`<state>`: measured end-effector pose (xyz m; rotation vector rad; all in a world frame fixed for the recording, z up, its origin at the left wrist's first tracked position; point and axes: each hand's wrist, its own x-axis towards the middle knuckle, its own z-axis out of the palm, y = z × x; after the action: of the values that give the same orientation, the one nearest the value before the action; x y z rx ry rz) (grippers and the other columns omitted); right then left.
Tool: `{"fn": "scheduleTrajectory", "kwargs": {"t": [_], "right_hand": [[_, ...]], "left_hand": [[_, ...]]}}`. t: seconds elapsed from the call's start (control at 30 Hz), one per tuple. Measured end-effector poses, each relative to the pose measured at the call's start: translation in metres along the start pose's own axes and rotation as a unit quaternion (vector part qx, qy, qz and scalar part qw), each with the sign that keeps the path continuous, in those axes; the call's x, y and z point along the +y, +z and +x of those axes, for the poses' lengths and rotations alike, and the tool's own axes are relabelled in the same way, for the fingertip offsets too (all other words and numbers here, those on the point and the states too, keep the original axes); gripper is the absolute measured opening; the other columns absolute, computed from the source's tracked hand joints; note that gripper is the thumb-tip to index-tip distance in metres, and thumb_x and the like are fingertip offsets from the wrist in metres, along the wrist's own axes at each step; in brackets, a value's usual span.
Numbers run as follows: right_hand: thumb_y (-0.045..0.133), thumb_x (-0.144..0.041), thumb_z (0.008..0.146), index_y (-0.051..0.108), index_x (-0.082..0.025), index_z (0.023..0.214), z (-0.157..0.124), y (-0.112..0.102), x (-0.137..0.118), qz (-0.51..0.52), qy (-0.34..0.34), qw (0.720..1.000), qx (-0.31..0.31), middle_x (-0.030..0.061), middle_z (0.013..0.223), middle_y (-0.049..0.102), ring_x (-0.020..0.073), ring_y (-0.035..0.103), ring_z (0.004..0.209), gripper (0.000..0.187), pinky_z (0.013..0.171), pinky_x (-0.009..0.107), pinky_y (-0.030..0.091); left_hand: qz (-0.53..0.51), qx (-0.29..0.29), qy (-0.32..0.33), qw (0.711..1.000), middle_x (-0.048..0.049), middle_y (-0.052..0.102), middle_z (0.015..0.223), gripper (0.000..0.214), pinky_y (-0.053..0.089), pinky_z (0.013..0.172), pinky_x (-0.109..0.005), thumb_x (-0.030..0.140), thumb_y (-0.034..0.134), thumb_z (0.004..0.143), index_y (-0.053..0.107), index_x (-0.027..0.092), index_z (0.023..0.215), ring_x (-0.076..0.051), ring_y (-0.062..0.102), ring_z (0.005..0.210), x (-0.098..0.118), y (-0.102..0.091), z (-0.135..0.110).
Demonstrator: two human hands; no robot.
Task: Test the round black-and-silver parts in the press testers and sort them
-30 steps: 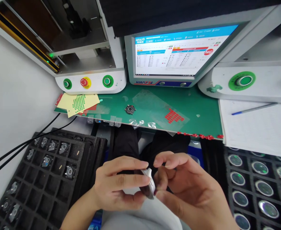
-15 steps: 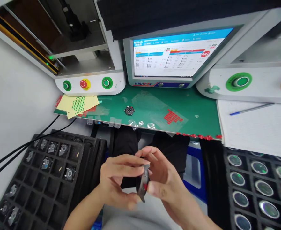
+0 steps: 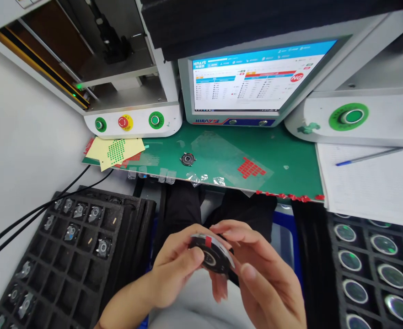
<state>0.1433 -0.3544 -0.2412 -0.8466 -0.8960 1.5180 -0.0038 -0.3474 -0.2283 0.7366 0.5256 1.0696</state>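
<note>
My left hand pinches a round dark smartwatch case above my lap, thumb on its face. The case is tilted, with its back and sensor ring towards me and a red sticker at the rim. Close by on the right is my right hand, its fingers stretched out behind the case and its thumb apart. Whether those fingers touch the case is hidden. A second watch case lies on the green mat.
Left is a black foam tray with several watch cases; right, another tray holds round glass-faced parts. Red stickers and a yellow sticker sheet lie on the mat. Behind stands a monitor. A pen rests on paper.
The watch case has turned from edge-on to showing its sensor side. My right thumb has come off it, and the right hand has shifted right and down.
</note>
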Motion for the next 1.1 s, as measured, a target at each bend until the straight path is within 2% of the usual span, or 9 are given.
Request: {"fn": "scheduleTrajectory", "kwargs": {"t": [0.2,0.33,0.4,0.53,0.67,0.87,1.0,1.07,1.1], "right_hand": [[0.056,-0.030,0.099,0.069,-0.030,0.116,-0.005,-0.002,0.000,-0.005,0.004,1.000,-0.022,0.0082,0.115,0.066,0.0214,0.064,0.110,0.022,0.088,0.030,0.059],[0.061,-0.018,0.094,0.070,-0.028,0.110,-0.001,-0.004,-0.008,-0.096,-0.058,0.994,-0.005,0.0066,0.109,0.068,0.0201,0.065,0.104,0.021,0.086,0.028,0.059],[0.062,-0.010,0.089,0.070,-0.027,0.108,0.002,-0.003,-0.016,-0.167,-0.092,0.982,-0.011,0.0063,0.107,0.069,0.0205,0.066,0.102,0.027,0.082,0.028,0.059],[0.063,-0.006,0.085,0.069,-0.029,0.110,0.010,-0.004,-0.035,-0.263,-0.133,0.955,-0.039,0.0051,0.098,0.071,0.0229,0.069,0.093,0.034,0.074,0.033,0.060],[0.067,-0.006,0.083,0.070,-0.027,0.103,0.022,-0.011,-0.051,-0.354,-0.191,0.906,-0.131,0.0038,0.090,0.075,0.0194,0.072,0.074,0.029,0.065,0.028,0.062],[0.060,-0.018,0.093,0.068,-0.026,0.095,0.029,-0.030,-0.052,-0.475,-0.305,0.802,-0.196,-0.0019,0.084,0.077,0.0163,0.074,0.074,0.012,0.084,0.026,0.063],[0.063,-0.019,0.090,0.071,-0.025,0.105,0.022,-0.041,-0.052,-0.514,-0.298,0.772,-0.225,-0.0035,0.105,0.076,0.0175,0.073,0.095,0.019,0.108,0.027,0.051],[0.067,-0.019,0.087,0.071,-0.026,0.115,0.018,-0.040,-0.052,-0.502,-0.278,0.785,-0.232,-0.0035,0.114,0.074,0.0198,0.073,0.100,0.029,0.109,0.029,0.051],[0.068,-0.018,0.087,0.070,-0.027,0.118,0.016,-0.038,-0.052,-0.484,-0.267,0.803,-0.222,-0.0033,0.116,0.074,0.0211,0.073,0.100,0.033,0.105,0.031,0.055]], "left_hand": [[0.135,0.033,0.011,0.990,-0.0079,0.068,0.090,0.023,0.047,0.055,-0.022,0.031,0.047,0.103,0.061,0.017,0.114,-0.010,0.058,0.060,0.004,0.010,-0.010],[0.255,0.026,0.028,0.966,-0.0044,0.061,0.080,0.024,0.047,0.055,-0.022,0.029,0.043,0.104,0.057,0.017,0.120,-0.011,0.054,0.061,0.004,0.009,-0.014],[0.329,0.017,0.041,0.943,-0.0059,0.062,0.085,0.023,0.050,0.059,-0.023,0.025,0.045,0.102,0.054,0.018,0.122,-0.013,0.058,0.066,0.005,0.008,-0.014],[0.481,-0.006,0.103,0.871,-0.0107,0.067,0.099,0.027,0.056,0.072,-0.028,0.016,0.048,0.095,0.051,0.018,0.122,-0.019,0.066,0.083,0.011,0.008,-0.010],[0.558,-0.034,0.142,0.817,-0.0129,0.068,0.100,0.033,0.059,0.077,-0.030,0.010,0.048,0.089,0.050,0.014,0.122,-0.022,0.068,0.090,0.015,0.007,-0.008],[0.638,-0.041,0.153,0.753,-0.0148,0.068,0.111,0.039,0.060,0.085,-0.033,0.010,0.048,0.087,0.050,0.011,0.126,-0.024,0.068,0.099,0.016,0.006,-0.012],[0.639,-0.025,0.151,0.754,-0.0136,0.068,0.112,0.042,0.060,0.087,-0.034,0.009,0.048,0.086,0.049,0.011,0.128,-0.024,0.068,0.100,0.013,0.006,-0.015],[0.623,-0.022,0.154,0.767,-0.0142,0.068,0.113,0.044,0.060,0.088,-0.036,0.009,0.048,0.086,0.048,0.011,0.131,-0.025,0.068,0.103,0.010,0.004,-0.016],[0.614,-0.022,0.158,0.773,-0.0147,0.068,0.114,0.046,0.060,0.088,-0.036,0.009,0.048,0.086,0.047,0.011,0.132,-0.026,0.067,0.105,0.008,0.004,-0.016]]}}
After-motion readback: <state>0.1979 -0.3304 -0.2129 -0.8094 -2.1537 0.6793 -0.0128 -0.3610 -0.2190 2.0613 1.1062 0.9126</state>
